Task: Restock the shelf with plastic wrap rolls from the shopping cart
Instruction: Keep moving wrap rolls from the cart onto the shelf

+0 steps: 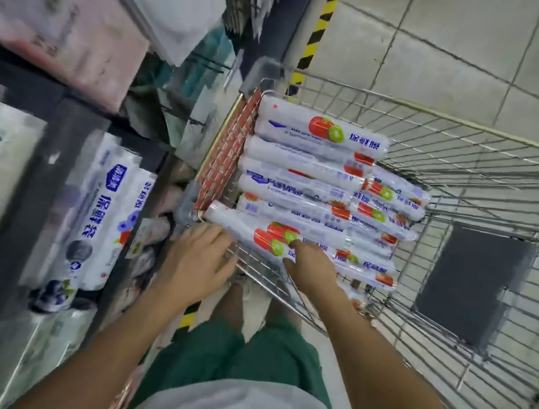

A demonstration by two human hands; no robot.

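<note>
Plastic wrap rolls [303, 164] white, fruit-printed; left hand [200, 260], right hand [311, 267] loose-fingered, touching nearest roll [241, 225].

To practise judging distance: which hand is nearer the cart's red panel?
Left. The left hand is below the red panel; the right hand rests farther right on a roll.

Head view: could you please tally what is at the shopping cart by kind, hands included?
Shopping cart: 1
Plastic wrap rolls in it: at least 10; they overlap, so no exact count
Hands: 2, left hand and right hand
Total: at least 13
</note>
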